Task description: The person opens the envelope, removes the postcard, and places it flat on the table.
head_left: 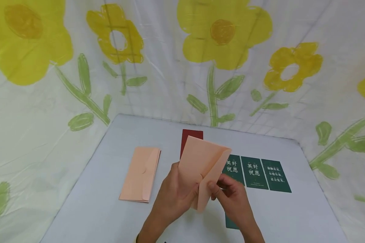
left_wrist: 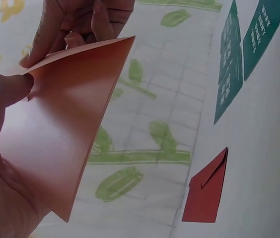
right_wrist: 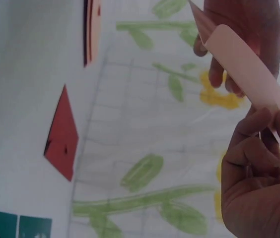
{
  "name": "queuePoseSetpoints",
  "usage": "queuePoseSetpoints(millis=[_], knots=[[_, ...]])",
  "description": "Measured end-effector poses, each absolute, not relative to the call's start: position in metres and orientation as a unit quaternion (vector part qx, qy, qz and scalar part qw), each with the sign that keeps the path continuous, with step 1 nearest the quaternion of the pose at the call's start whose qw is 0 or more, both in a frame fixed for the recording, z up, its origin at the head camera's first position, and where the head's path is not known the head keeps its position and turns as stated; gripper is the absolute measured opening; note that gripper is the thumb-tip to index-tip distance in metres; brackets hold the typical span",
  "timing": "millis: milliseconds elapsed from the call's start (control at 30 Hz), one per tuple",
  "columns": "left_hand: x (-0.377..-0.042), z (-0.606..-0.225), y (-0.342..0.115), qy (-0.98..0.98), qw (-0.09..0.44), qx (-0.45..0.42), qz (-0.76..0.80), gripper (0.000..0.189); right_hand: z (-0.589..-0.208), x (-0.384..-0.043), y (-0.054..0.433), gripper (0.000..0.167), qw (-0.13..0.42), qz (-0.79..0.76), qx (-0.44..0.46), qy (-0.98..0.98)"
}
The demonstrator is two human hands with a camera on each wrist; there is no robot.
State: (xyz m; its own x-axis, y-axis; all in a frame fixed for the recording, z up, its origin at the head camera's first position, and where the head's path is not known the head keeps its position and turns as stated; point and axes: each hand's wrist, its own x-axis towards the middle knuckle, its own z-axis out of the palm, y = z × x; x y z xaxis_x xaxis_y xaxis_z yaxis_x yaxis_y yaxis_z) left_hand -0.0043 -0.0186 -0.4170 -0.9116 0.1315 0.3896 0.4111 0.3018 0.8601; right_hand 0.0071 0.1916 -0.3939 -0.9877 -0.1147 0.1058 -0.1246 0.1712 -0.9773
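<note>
A peach-pink envelope (head_left: 194, 157) is held up above the table, tilted, its long side flap (right_wrist: 244, 62) partly lifted from the body. My left hand (head_left: 173, 197) grips the envelope from the left, with the thumb (left_wrist: 11, 89) lying over its face near the flap. At the flap's lower part, my right hand (head_left: 234, 199) pinches the edge between thumb and fingers. The left wrist view looks along the envelope's smooth pink side (left_wrist: 70, 114).
A stack of pink envelopes (head_left: 140, 173) with a red edge lies at left. Behind the held envelope is a red envelope (head_left: 191, 133). Green cards with white writing (head_left: 254, 173) lie in a row at right; another green card (head_left: 231, 222) is partly under my right forearm. Flower-printed sheeting (head_left: 158, 94) surrounds the table.
</note>
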Motion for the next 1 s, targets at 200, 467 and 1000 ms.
queuePoseSetpoints(millis=[200, 467, 1000], knots=[[-0.003, -0.414, -0.02, -0.777, 0.087, -0.186, -0.595, 0.058, -0.393, 0.007, 0.193, 0.016, 0.014, 0.64, 0.083, -0.764], [-0.001, -0.413, -0.021, -0.772, 0.063, -0.185, -0.605, 0.054, -0.397, 0.006, 0.187, 0.012, 0.054, 0.614, 0.073, -0.784], [-0.001, -0.418, -0.023, -0.767, 0.086, -0.139, -0.621, 0.054, -0.397, 0.008, 0.176, 0.007, 0.08, 0.574, 0.079, -0.811]])
